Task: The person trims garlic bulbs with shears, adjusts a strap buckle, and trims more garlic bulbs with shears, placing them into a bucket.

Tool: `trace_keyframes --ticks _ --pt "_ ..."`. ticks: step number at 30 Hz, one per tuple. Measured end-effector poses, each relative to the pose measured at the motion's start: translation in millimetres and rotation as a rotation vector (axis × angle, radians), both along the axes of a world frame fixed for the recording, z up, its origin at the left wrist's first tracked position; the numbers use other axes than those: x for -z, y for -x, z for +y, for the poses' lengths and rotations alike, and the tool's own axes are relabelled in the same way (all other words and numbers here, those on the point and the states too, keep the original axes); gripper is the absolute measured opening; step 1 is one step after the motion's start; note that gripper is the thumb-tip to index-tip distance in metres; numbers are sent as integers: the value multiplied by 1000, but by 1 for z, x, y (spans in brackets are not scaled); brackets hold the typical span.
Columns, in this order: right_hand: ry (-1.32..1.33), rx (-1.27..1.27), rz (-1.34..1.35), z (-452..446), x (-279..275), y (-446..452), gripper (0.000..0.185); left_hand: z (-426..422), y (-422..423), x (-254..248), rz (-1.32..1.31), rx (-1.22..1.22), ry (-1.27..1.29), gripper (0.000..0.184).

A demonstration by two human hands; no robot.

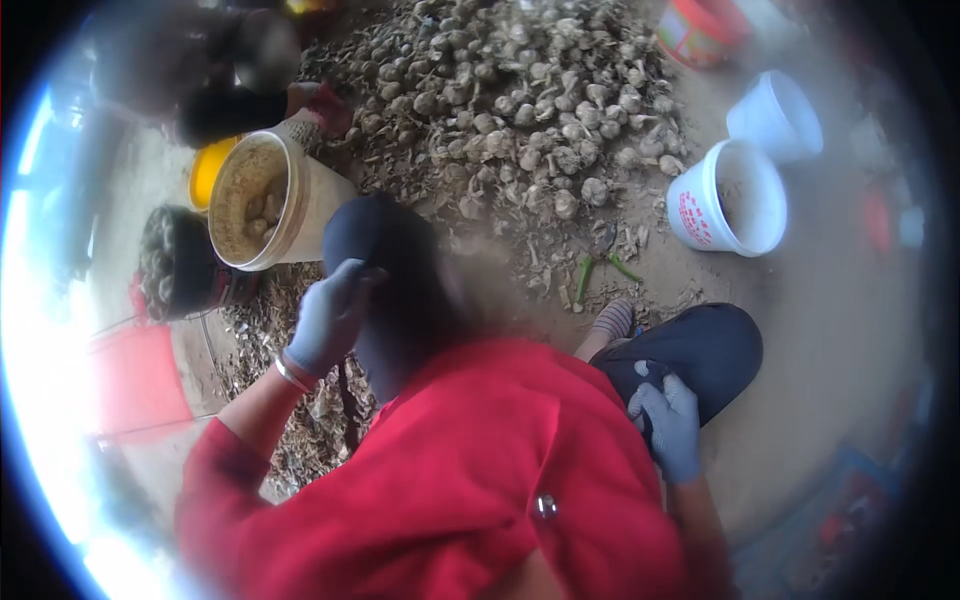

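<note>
Both of my hands wear grey gloves and rest at my dark trousers. My left hand [328, 318], with a pale bracelet at the wrist, is closed at the left trouser leg [385, 235] near the knee, its fingertips curled against the cloth. My right hand [668, 425] is closed on the right trouser leg [700, 350], fingers bent into the fabric at the thigh. Left of my left knee, a white bucket [325, 190] lies tilted toward the left, with some garlic bulbs inside. Beyond my knees spreads a large heap of garlic [520, 110].
Another person's dark sleeve [235, 115] reaches in at the upper left. A yellow container [210, 172] and a dark filled basket [175, 260] stand left. White buckets [690, 215] and a red bucket [700, 35] are at right. Green stalks [585, 280] and dry husks [310, 420] litter the floor.
</note>
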State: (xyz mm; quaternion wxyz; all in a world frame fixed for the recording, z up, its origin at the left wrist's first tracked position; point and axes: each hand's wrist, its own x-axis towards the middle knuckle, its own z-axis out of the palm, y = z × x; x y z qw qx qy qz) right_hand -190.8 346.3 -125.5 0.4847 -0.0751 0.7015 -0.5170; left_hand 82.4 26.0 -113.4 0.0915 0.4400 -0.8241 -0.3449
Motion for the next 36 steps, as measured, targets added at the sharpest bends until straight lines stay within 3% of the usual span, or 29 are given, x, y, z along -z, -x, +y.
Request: trace_keyframes --ticks 2,3,5,7,11,14,17,20,23,26,30,36 --pt "44 -18 17 -1 -7 2 18 5 5 -1 -166 -11 259 16" --pt "64 -14 32 -3 -10 3 17 11 8 5 -77 -23 351 14" --pt "118 21 -54 2 -6 1 17 29 29 0 -177 -83 210 12" --pt "159 27 -138 6 3 -1 15 59 59 1 155 245 30 20" --pt "168 35 -196 2 8 -6 7 103 106 50 329 736 -646 24" --pt "225 85 -365 12 12 -5 16 111 136 49 102 744 -893 25" --pt "191 36 -397 27 14 4 46 112 141 41 227 661 -1059 27" --pt "133 -13 -375 24 7 8 52 105 140 50 190 630 -1114 30" --pt "145 111 -496 16 12 7 52 97 147 44 220 660 -1142 33" --pt "142 44 -256 -6 9 2 46 98 154 52 270 716 -1117 31" --pt "176 -115 -222 -27 3 6 42 85 152 55 289 818 -999 32" --pt "140 -220 -54 -41 0 -2 36 62 139 66 215 767 -1180 33"
